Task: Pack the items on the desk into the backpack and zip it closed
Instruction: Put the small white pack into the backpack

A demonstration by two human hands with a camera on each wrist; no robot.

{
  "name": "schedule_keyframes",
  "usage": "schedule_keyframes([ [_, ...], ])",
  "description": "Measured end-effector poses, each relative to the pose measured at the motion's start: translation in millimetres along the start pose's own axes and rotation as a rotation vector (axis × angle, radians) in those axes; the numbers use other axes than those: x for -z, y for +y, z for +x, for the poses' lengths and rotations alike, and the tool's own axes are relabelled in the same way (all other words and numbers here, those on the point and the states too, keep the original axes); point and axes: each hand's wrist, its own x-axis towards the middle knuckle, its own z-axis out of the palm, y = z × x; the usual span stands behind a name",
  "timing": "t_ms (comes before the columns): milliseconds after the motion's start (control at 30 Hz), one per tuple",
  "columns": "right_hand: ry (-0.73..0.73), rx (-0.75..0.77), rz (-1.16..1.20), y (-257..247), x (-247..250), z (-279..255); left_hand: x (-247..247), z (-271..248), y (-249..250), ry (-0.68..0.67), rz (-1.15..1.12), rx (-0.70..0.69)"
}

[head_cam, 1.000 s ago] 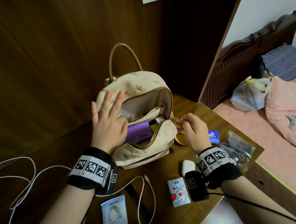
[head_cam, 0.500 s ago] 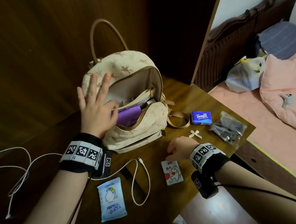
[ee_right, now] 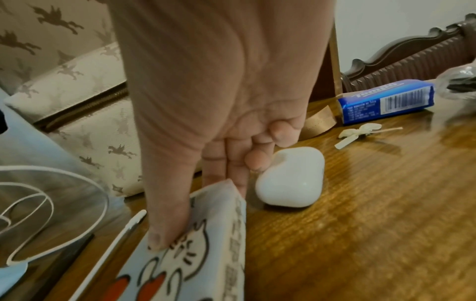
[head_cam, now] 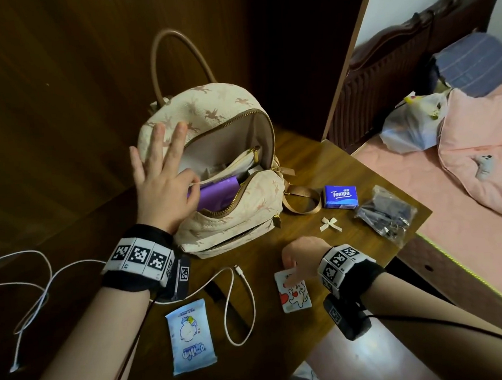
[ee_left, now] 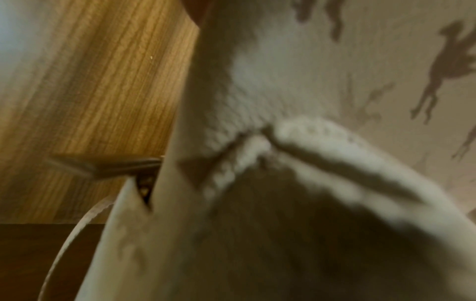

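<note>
The cream backpack with a winged-horse print stands open on the wooden desk, with a purple item inside. My left hand holds its left rim: index finger and thumb pinch the opening's edge, and the other fingers lie spread on the back panel. My right hand pinches the top of a cat-print tissue pack in front of the bag, thumb on its face. A white earbud case lies beside those fingers. The left wrist view shows only blurred backpack fabric.
A blue Tempo tissue pack, a small cream bow and a clear bag of dark items lie right of the backpack. A light-blue wipe packet and a white cable lie near the front. A bed adjoins the desk's right edge.
My right hand left the zip pull at the bag's right side, came down to the front of the desk and took hold of the cat-print tissue pack. The left hand stayed on the bag.
</note>
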Motion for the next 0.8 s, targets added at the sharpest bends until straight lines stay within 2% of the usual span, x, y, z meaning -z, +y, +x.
schedule_keyframes([
  [200, 0.084, -0.003, 0.282, 10, 20, -11, -1, 0, -1, 0.019, 0.004, -0.017],
  [433, 0.327, -0.044, 0.342, 37, 59, -30, -1, -2, 0, 0.023, -0.019, -0.026],
  [533, 0.514, -0.048, 0.304, 45, 76, -40, 0, -2, 0, 0.024, -0.03, -0.024],
  [667, 0.867, -0.065, 0.278, 52, 101, -57, 1, -3, 0, 0.032, -0.053, -0.027],
  [800, 1.142, 0.105, 0.428, 33, 132, -73, 2, -3, 1, 0.027, -0.046, -0.028],
])
